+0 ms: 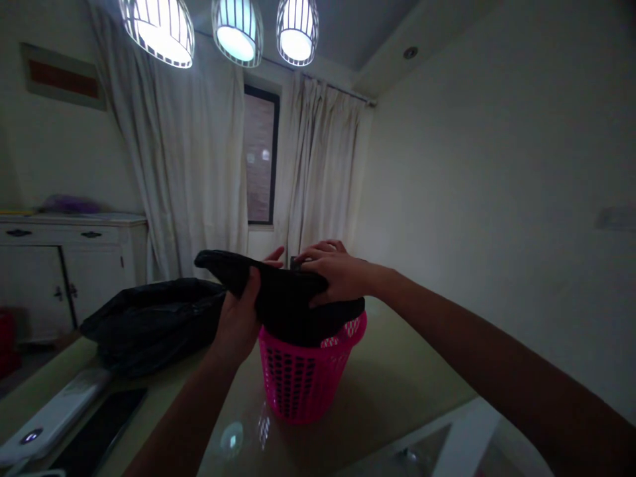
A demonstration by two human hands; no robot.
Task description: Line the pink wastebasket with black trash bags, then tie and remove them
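A black bag (293, 308), soft and bunched, lies over the mouth of a pink perforated plastic basket (303, 381) and partly down inside it. My left hand (243, 308) is closed on the bag's left side, thumb on the near face and fingers behind. From the right, my right hand (338, 268) grips the bag's upper right part, with its thumb low and its fingers over the top. A small dark piece shows by those fingertips; what it is I cannot make out. The basket stands upright on the table, its right rim showing.
Left of the basket, a large black plastic bag (154, 321) lies spread on the glass-topped table (392, 377). A white device (54, 417) and a dark flat phone-like slab (102, 430) lie at the front left. A white cabinet (94, 255) and curtains (199, 165) stand behind.
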